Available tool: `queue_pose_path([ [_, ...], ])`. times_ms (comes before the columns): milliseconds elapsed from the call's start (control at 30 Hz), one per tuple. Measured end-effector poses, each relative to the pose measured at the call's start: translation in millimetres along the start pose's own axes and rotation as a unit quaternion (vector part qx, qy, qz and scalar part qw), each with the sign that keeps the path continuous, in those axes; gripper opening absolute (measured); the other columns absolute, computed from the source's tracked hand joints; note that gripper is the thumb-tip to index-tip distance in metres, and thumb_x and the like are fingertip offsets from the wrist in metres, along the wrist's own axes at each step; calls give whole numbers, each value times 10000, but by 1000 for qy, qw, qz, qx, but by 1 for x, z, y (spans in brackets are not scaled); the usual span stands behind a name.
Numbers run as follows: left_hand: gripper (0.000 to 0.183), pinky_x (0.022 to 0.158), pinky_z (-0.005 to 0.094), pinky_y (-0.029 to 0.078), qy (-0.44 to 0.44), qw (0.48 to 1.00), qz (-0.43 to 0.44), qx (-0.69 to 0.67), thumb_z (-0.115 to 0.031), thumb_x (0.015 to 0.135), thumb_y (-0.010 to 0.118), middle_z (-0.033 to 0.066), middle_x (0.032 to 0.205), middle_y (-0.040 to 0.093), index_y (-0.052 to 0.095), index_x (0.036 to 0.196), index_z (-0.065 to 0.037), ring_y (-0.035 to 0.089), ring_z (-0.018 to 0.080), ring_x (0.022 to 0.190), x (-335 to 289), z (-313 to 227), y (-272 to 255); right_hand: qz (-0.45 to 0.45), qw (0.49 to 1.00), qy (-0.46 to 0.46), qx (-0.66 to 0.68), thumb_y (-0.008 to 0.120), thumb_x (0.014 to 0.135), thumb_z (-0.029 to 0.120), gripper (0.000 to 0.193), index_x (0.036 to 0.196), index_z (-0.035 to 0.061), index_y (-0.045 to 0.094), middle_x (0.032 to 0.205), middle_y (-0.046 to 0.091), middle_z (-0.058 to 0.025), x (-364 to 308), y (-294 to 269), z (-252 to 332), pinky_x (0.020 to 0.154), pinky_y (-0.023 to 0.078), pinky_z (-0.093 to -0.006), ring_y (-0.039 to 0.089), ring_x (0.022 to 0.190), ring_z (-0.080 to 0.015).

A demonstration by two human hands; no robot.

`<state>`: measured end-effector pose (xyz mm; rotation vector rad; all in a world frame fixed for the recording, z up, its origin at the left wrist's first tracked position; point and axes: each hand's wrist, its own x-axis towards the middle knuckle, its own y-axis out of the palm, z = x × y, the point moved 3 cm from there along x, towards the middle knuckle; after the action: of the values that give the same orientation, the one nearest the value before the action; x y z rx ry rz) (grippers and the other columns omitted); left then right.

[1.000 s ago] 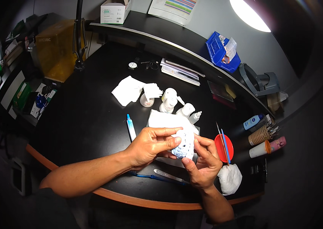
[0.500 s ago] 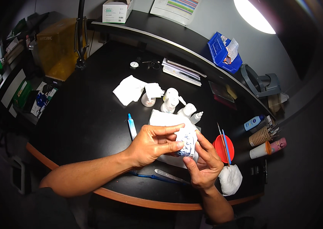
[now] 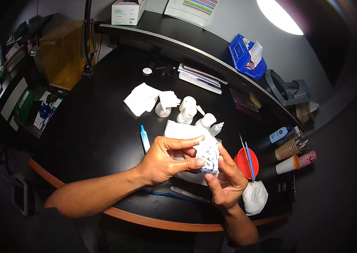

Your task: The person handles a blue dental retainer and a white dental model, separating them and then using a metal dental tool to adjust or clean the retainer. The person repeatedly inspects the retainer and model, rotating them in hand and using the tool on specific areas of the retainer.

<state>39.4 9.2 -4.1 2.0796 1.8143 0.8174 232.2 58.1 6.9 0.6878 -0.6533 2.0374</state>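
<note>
Head view, starting nearest: both bare forearms rise from the lower edge and meet over the near rim of the black curved table. The left hand and the right hand close together on a small white, blue-tinted moulded block; its underside and much of its shape are hidden by the fingers, so what it is stays hard to make out. The left thumb and forefinger pinch it from the left and top, while the right hand cups it from below and from the right, fingers curled narrow around it; the block sits between the two palms, held above the table. Partly hidden under the hands lies a white paper sheet. Just below them lie a slim blue-handled tool and a grey metal spatula. Right of the right hand sit a crumpled white wad and a round red dish with thin sticks across it. Left of the sheet lies a blue-tipped white tube. Farther off stand small white bottles and a folded white tissue; a blue plastic bin sits at the far rim.
</note>
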Motion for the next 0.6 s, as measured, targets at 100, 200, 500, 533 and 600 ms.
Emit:
queue_pose_path([
  [100,557,876,316,607,-9,1000,-4,-11,15,907,758,158,1147,720,573,1431,-28,689,176,1035,0,2,-2,5,1000,-4,-7,769,831,-49,459,1277,-61,660,1405,554,-355,1,1,0,1135,426,-452,545,1352,-410],
  [200,555,866,320,619,-18,1000,-12,-14,6,916,750,153,1156,715,566,1438,-32,693,178,1035,1,4,-2,8,1000,-5,-29,763,848,-30,456,1289,-65,652,1403,558,-351,2,1,3,1135,423,-456,549,1348,-412],
  [500,546,836,318,645,-50,998,-42,-8,-42,944,731,119,1176,693,544,1458,-43,694,176,1041,1,6,-2,23,998,-8,-51,717,878,-12,467,1331,-76,625,1418,548,-342,5,3,5,1136,416,-456,537,1357,-413],
  [533,546,836,318,645,-50,998,-41,-8,-42,944,731,119,1176,693,544,1458,-43,694,176,1041,1,6,0,21,999,-7,-46,707,880,-10,464,1332,-76,625,1426,541,-340,5,3,7,1131,420,-457,533,1359,-416],
  [600,499,800,289,652,-49,997,-50,-38,-69,943,745,93,1093,707,583,1412,-20,698,140,976,0,8,0,20,998,-8,-54,708,878,-3,464,1329,-74,628,1421,541,-330,4,3,4,1118,433,-451,545,1342,-410],
])
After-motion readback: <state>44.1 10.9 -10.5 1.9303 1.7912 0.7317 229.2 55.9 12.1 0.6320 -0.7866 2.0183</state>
